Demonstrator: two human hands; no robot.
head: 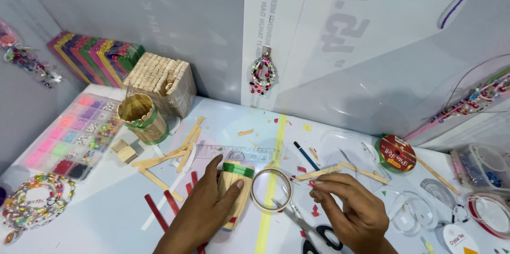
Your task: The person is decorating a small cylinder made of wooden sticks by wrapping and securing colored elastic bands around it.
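A white bench [106,217] fits into a corner of grey panel walls [175,15], with a pale printed board [372,36] leaning behind under even light.

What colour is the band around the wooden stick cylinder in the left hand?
Green, around the cylinder near its top; seen in the head view.

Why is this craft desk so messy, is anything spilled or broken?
Nothing looks broken. Loose craft sticks lie scattered at angles beside the upright stick cup, and small paper scraps dot the table. The left hand holds a stick cylinder lying tilted.
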